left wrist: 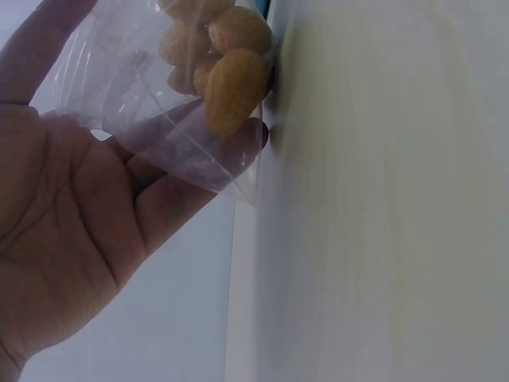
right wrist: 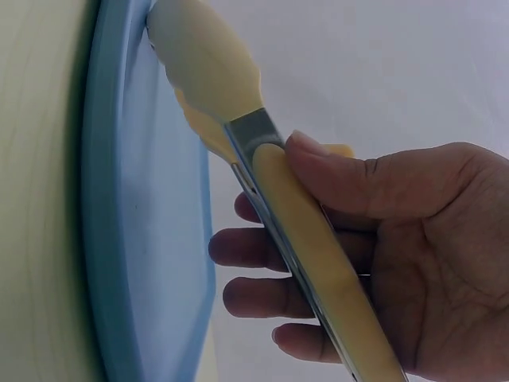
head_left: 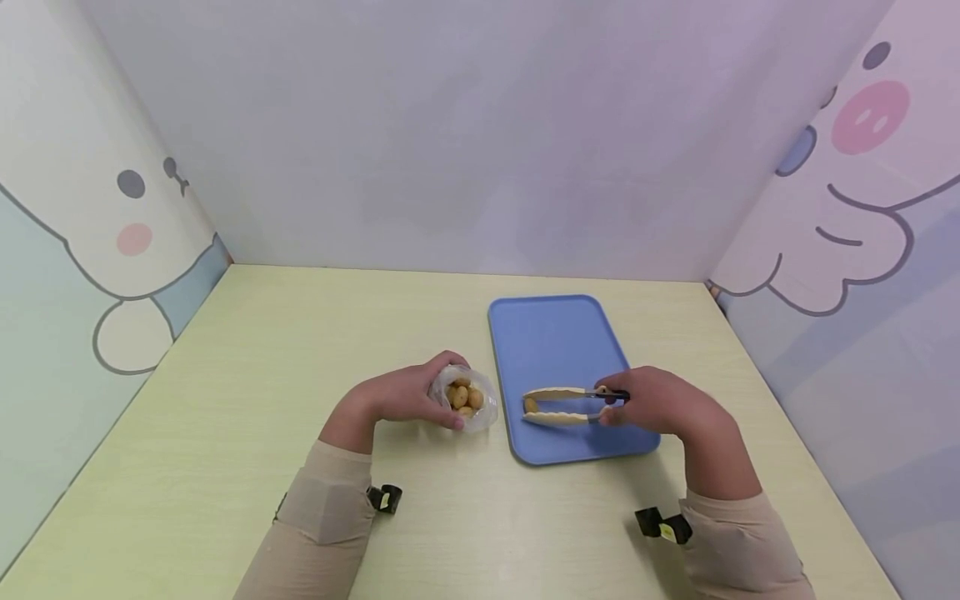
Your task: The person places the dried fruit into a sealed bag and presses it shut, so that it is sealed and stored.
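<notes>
My left hand [head_left: 408, 393] curls around a clear plastic bag [head_left: 487, 410] just left of the blue tray [head_left: 551, 337]. Several small brown oval pieces [head_left: 462, 397], like small potatoes, lie in the bag; the left wrist view shows them through the plastic [left wrist: 236, 91]. Over the tray's near half, my right hand [head_left: 667, 402] grips cream-tipped tongs [head_left: 558, 394] by their handles, thumb on one side and fingers on the other. One brown piece [head_left: 531, 406] lies between the tong tips; whether they squeeze it I cannot tell. In the right wrist view the tong heads [right wrist: 211, 68] hide that piece.
The tray lies on a pale yellow-green table [head_left: 300, 333]. A grey wall [head_left: 480, 142] stands behind the table, and panels with cartoon animals [head_left: 127, 217] flank it. Black straps [head_left: 663, 527] sit at both wrists.
</notes>
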{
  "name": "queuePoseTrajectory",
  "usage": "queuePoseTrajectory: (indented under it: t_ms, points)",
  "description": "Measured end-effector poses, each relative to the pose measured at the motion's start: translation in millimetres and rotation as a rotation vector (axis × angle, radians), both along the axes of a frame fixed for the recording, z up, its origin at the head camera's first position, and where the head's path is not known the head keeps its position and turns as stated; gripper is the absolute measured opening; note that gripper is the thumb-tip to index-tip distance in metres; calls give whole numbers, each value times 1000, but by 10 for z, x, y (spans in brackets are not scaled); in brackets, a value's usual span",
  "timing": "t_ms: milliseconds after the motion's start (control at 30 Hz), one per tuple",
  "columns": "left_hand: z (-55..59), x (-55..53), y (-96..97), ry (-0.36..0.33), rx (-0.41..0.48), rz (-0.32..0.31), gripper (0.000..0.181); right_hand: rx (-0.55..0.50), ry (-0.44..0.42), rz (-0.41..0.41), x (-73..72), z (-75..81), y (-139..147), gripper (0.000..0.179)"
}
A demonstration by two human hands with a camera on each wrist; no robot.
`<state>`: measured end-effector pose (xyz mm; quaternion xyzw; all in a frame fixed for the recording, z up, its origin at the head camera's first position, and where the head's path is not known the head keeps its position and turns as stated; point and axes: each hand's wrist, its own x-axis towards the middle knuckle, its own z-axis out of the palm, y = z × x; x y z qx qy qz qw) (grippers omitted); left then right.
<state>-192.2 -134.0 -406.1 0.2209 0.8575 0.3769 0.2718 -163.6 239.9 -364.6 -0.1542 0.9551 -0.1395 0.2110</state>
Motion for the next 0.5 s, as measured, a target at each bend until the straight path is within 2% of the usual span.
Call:
queuePoseTrajectory:
  t_ms: [200, 333, 500]
  points:
    - [6, 0, -1, -1, 6, -4, 75, -19, 42, 7, -9, 28, 41, 48]
    - [4, 0, -4, -2, 6, 0, 75, -69, 70, -1, -3, 70, 53, 50]
    - [-16, -4, -10, 1, 6, 1, 73, -129, 173, 47, 34, 117, 42, 50]
